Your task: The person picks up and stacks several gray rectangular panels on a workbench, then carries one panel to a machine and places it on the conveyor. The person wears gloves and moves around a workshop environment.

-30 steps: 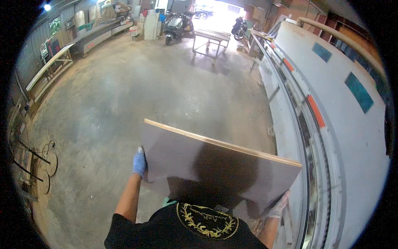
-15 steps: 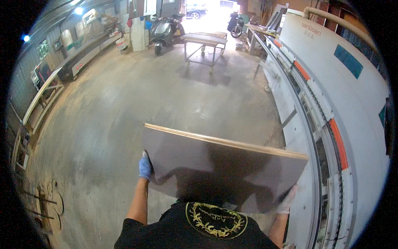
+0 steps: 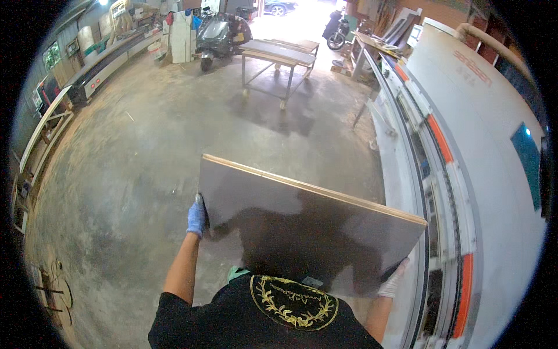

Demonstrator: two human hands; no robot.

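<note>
A wide dark brown board (image 3: 279, 227) with a pale wood edge spans the space in front of my body, its far edge slanting down to the right. My left hand (image 3: 196, 217), in a blue glove, grips its left side with the thumb on top; the fingers beneath are hidden. At the lower right corner my right hand (image 3: 394, 279), in a whitish glove, closes around the board's edge. Part of that hand's fingers is out of sight under the board.
A long white machine (image 3: 459, 145) with orange strips runs along my right side. Ahead, a wheeled metal table (image 3: 279, 53) carries flat boards. A scooter (image 3: 220, 36) stands behind it to the left, and a motorcycle (image 3: 338, 36) near the bright doorway. A long bench (image 3: 110, 65) lines the left wall.
The view has shifted, and the wheeled table and scooter appear nearer. The board tilts more steeply, its left end higher in the picture. Both hands keep their hold.
</note>
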